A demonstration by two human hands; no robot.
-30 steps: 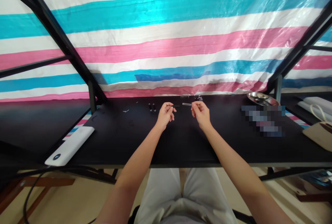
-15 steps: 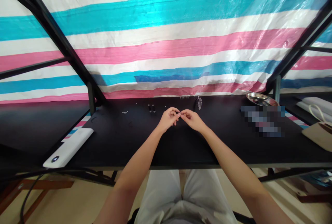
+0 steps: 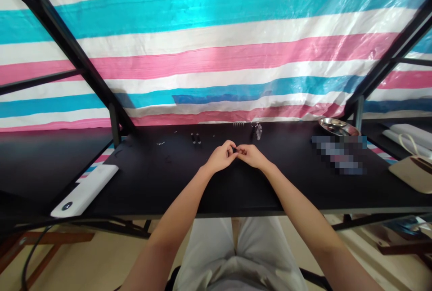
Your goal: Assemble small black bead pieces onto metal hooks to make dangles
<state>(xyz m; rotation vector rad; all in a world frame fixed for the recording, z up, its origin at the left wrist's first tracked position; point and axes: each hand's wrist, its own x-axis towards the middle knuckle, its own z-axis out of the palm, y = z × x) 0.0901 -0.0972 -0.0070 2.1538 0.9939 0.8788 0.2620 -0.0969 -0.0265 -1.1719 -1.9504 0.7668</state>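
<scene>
Over the middle of the black table (image 3: 151, 183), my left hand (image 3: 223, 156) is closed round a small dark piece (image 3: 234, 150). My right hand (image 3: 249, 155) meets it from the right, its thumb and fingertips pinched at the same piece. The piece is too small to make out further. Beyond my left hand, two short black cylinders (image 3: 195, 138) stand side by side. Several small metallic parts (image 3: 238, 124) form a row at the table's back edge, with a clear, lumpy item (image 3: 258, 132) to their right.
A white oblong device (image 3: 86, 191) lies at the left. At the right are a round metal tray (image 3: 339, 127), a blurred-out item (image 3: 340, 156) and a beige pouch (image 3: 413, 174). Thin white scraps (image 3: 161, 143) lie back left. Black frame bars slant up both sides before striped sheeting.
The fingers of both hands have shifted slightly, and the dark piece between them now shows more. The whole view has moved a little; the items on the table have stayed put.
</scene>
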